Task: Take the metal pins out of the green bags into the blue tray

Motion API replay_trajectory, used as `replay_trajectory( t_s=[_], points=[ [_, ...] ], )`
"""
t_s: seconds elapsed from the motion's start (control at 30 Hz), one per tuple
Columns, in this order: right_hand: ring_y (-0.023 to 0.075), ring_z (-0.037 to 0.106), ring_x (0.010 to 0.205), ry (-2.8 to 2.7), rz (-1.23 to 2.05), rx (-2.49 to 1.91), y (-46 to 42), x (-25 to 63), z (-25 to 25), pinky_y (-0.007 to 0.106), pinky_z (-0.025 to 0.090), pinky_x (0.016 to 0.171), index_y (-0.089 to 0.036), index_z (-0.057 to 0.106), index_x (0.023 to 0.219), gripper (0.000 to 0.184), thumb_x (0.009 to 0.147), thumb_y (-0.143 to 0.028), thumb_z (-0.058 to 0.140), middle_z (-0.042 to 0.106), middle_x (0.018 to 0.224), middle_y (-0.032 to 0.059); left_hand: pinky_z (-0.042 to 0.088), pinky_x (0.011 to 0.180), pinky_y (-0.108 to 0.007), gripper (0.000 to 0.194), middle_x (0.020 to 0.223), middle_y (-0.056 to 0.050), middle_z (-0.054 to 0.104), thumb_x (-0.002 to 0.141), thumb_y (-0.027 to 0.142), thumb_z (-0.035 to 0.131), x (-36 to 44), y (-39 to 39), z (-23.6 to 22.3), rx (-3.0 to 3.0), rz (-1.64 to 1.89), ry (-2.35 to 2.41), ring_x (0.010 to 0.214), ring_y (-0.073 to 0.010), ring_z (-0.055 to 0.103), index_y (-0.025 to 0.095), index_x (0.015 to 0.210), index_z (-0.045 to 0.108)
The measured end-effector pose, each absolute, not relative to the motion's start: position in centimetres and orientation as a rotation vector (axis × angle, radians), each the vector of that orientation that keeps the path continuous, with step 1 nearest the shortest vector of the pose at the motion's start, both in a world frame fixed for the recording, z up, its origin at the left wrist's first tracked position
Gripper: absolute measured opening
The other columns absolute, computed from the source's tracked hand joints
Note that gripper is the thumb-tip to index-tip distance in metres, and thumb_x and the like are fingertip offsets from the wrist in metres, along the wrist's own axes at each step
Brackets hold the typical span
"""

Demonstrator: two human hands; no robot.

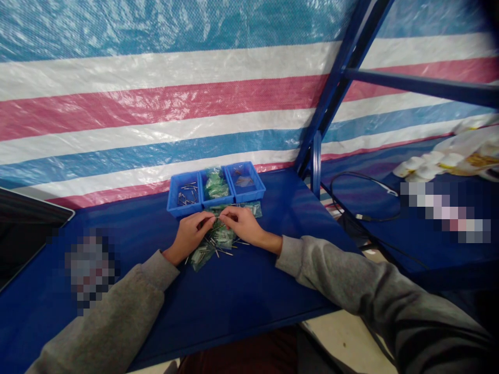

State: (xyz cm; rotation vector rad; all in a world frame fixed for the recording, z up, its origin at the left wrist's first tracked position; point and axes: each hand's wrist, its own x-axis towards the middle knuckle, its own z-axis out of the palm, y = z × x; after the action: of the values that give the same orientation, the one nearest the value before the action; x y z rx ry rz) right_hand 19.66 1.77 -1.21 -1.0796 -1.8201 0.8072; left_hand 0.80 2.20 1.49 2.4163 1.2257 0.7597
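Both hands meet over a pile at the middle of the blue table. My left hand point(194, 232) is closed, thumb and fingers pinched at the tip. Facing it, my right hand point(244, 223) pinches too. Between the fingertips a short thin pale piece point(217, 217) shows faintly; its kind is too small to make out. Beneath the hands lie green-tinted clear bags point(202, 255) of small pieces, with several thin metal rods point(224, 253) loose around them. Just behind stand three joined blue bins: the left bin point(171, 200) has thin rods, the middle bin point(217, 201) green bags, the right bin point(249, 196) small brownish pieces.
A dark screen-like panel point(27, 228) stands at the left edge. Striped sheeting point(156, 104) hangs behind the table point(249, 291). A blue metal frame point(331, 104) rises at the right, with a black cable point(362, 215) and white rolls point(424, 163) beyond it.
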Motion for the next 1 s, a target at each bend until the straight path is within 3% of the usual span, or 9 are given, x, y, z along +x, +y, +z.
replay_trajectory(
  t_s=[1.0],
  points=[
    [0.0092,0.048,0.054,-1.869,0.749,-1.096,1.56,19.6,-0.66,0.02,0.033,0.054,-0.016,0.064,0.08,0.019,0.086,-0.028,0.05,0.059,0.061,-0.0022,0.044,0.07,-0.024,0.027,0.079,-0.002,0.066,0.088,0.037,0.045,0.78,2.26,1.34,2.414,0.807,1.2,0.07,-0.0128,0.058,0.018,0.09,0.064]
  ],
)
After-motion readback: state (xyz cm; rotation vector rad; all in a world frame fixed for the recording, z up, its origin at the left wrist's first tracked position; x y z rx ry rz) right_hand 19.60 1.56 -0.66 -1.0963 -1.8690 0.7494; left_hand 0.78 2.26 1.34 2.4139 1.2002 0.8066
